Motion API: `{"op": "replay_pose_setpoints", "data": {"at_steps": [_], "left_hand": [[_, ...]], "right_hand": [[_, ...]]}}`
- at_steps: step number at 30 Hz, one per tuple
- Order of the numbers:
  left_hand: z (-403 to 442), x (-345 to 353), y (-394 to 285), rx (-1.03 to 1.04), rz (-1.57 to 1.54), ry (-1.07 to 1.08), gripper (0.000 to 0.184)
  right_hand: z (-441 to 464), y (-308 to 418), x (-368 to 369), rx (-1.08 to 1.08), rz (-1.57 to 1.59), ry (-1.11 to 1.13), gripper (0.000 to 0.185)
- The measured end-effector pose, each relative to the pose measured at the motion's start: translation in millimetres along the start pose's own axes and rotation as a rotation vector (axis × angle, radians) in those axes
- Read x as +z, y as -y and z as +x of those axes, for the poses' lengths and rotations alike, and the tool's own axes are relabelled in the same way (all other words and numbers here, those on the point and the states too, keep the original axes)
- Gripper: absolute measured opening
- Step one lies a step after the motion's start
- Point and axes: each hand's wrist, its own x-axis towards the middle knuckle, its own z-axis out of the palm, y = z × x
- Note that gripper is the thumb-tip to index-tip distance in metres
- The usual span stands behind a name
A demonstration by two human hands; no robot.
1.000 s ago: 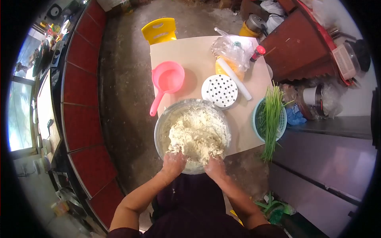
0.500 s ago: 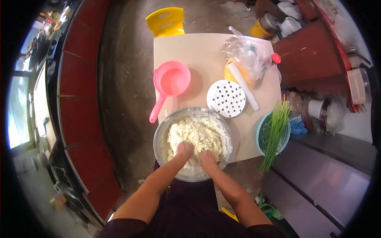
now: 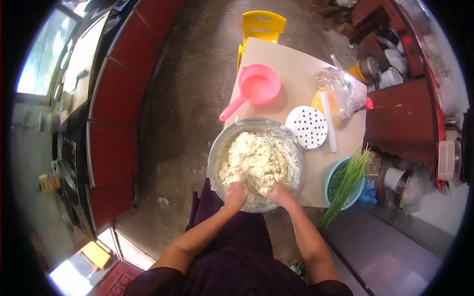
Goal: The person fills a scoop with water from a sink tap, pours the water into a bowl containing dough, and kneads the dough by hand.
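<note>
Left fingers (image 3: 237,186) and right fingers (image 3: 276,187) are in the dough (image 3: 257,155), tips hidden; can't tell if apart or together. Dough's in the metal bowl (image 3: 214,160), on your side of the counter (image 3: 291,58). Pink dipper (image 3: 259,88) lies beyond it, perforated white plate (image 3: 306,127) by its far-right rim.

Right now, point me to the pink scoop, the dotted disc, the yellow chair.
scoop (image 3: 260,86): head view, inside of its bowl
disc (image 3: 302,134): head view, lower part of its face
chair (image 3: 261,28): head view, backrest below the slot
</note>
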Motion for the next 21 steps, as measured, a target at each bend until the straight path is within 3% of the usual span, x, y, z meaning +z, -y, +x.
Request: {"op": "replay_pose_setpoints", "data": {"at_steps": [4, 6, 7, 10, 11, 12, 13, 14, 15, 18, 19, 21], "left_hand": [[7.1, 15.7, 22.8, -0.277, -0.334, -0.273, 0.047], [25.1, 20.6, 28.7, -0.357, -0.546, -0.341, 0.05], [37.3, 16.7, 30.9, -0.532, -0.585, -0.184, 0.057], [72.8, -3.0, 33.8, -0.707, -1.279, -0.118, 0.065], [75.4, -32.3, 17.6, -0.618, -1.501, 0.02, 0.073], [88.1, -29.7, 18.9, -0.587, -1.393, 0.019, 0.073], [100.8, -26.3, 19.7, -0.552, -1.277, 0.024, 0.073], [109.3, -20.2, 21.2, -0.519, -1.163, 0.034, 0.073], [126.4, 9.2, 44.1, -0.489, -1.272, 0.083, 0.073], [131.6, 15.8, 46.1, -0.39, -1.187, 0.058, 0.078], [122.5, 12.9, 29.9, -0.408, -1.171, -0.111, 0.061], [99.7, -12.8, 5.2, -0.285, -0.998, -0.102, 0.048]], "right_hand": [[18.8, -22.1, 10.3, -0.061, -0.245, -0.315, 0.061], [42.6, -44.9, 8.3, -0.083, -0.145, -0.258, 0.062], [62.2, -67.9, 10.8, -0.112, -0.116, -0.213, 0.062], [124.9, -118.8, 24.8, 0.021, 0.424, -0.131, 0.061], [140.3, -118.2, 17.1, 0.067, 0.536, -0.075, 0.061], [153.2, -115.2, 11.6, 0.116, 0.65, -0.013, 0.061], [156.4, -98.8, 2.0, 0.03, 0.365, -0.069, 0.061], [166.7, -100.7, 2.2, 0.024, 0.347, -0.096, 0.061], [174.5, -105.3, 4.1, 0.021, 0.326, -0.122, 0.061], [172.0, -102.3, -3.0, 0.008, 0.56, -0.096, 0.061], [158.7, -94.2, -8.9, -0.004, 0.568, -0.118, 0.059], [135.1, -91.1, -12.7, -0.047, 0.532, -0.172, 0.056]]}}
